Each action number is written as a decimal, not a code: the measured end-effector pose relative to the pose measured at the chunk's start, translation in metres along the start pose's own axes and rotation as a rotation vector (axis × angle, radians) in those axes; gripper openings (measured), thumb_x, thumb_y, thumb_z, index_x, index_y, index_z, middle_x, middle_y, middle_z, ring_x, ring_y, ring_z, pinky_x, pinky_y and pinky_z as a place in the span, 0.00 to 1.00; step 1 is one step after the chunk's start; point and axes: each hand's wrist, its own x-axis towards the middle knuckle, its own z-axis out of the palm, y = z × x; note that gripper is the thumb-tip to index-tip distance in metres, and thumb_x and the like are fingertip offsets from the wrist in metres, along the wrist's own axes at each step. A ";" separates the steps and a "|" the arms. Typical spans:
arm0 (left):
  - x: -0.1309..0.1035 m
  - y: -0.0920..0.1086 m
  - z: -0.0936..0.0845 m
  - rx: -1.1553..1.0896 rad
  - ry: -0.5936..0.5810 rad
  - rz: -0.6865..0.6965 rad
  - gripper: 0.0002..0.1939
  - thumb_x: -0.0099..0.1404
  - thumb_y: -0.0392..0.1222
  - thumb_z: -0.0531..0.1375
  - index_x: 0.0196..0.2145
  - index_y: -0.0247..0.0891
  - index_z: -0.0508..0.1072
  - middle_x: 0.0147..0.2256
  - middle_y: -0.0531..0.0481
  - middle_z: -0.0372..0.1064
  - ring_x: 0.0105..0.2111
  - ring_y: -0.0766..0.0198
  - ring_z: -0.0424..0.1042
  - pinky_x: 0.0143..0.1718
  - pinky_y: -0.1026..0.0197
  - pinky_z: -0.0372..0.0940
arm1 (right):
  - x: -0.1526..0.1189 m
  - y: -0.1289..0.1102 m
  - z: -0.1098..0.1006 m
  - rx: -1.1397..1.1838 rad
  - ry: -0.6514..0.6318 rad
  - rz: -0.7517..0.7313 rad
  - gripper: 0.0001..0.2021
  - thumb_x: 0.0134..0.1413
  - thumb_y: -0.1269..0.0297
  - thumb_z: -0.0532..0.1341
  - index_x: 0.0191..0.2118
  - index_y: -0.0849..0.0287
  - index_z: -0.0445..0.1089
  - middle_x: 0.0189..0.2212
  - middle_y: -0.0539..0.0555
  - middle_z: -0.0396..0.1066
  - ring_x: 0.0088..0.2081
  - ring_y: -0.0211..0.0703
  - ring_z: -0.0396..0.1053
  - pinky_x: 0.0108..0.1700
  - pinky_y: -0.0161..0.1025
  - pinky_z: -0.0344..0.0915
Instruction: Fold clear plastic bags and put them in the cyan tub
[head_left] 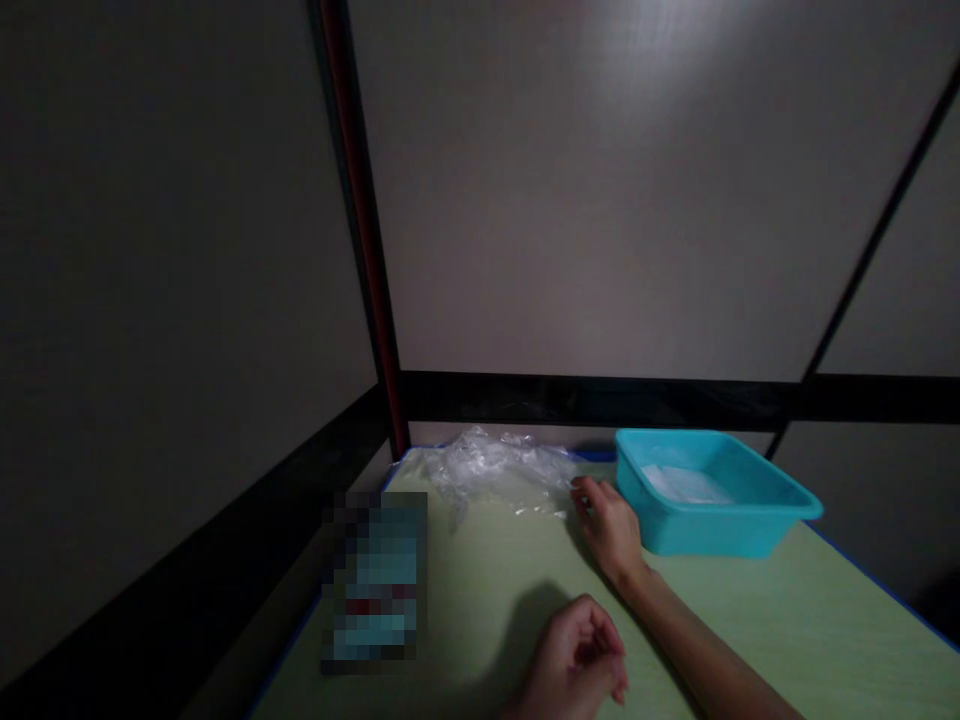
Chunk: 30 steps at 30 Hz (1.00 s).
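Note:
A crumpled sheet or bag of clear plastic [495, 462] lies along the back of the table. Its right end reaches the fingertips of my right hand [611, 530], which rests low with its fingers bent and a little apart. Whether those fingertips touch the plastic is unclear. Just right of that hand stands a turquoise plastic basin [709, 535]. White, flat material [686, 484] lies inside it. My left hand [577, 655] is nearer to me, left of my right forearm, palm turned inward. Its fingers curl toward the thumb, and nothing shows in them.
The pale green table [480, 590] has a blue edge. At its left side lies a flat item [379, 580], blurred into blue-green and dark squares. Panelled walls [600, 200] with dark strips rise behind and to the left, close to the table.

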 end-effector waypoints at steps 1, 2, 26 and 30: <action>0.000 0.001 0.000 -0.006 0.009 0.000 0.06 0.42 0.30 0.50 0.22 0.36 0.59 0.16 0.58 0.58 0.17 0.72 0.57 0.21 0.69 0.53 | 0.000 0.000 0.000 -0.008 0.004 0.002 0.10 0.53 0.72 0.49 0.38 0.60 0.66 0.28 0.54 0.67 0.28 0.42 0.65 0.29 0.34 0.59; 0.001 0.002 0.001 -0.013 0.017 -0.003 0.06 0.42 0.30 0.50 0.22 0.36 0.59 0.16 0.58 0.58 0.17 0.72 0.58 0.21 0.68 0.53 | -0.001 0.000 0.000 -0.015 0.005 -0.001 0.11 0.53 0.73 0.49 0.38 0.59 0.66 0.28 0.53 0.67 0.28 0.41 0.65 0.28 0.34 0.58; 0.019 0.012 -0.018 -0.242 0.220 0.092 0.04 0.46 0.31 0.55 0.24 0.35 0.63 0.20 0.54 0.63 0.23 0.69 0.63 0.26 0.66 0.54 | -0.005 -0.009 -0.007 -0.104 -0.043 -0.090 0.15 0.46 0.76 0.50 0.42 0.61 0.62 0.37 0.54 0.68 0.35 0.42 0.65 0.33 0.34 0.58; 0.029 0.027 -0.033 -0.404 0.296 0.161 0.07 0.48 0.29 0.58 0.28 0.34 0.66 0.29 0.48 0.68 0.32 0.64 0.68 0.38 0.63 0.59 | -0.004 -0.015 -0.010 -0.128 -0.045 -0.114 0.18 0.49 0.67 0.52 0.48 0.64 0.60 0.38 0.58 0.68 0.41 0.51 0.60 0.40 0.42 0.58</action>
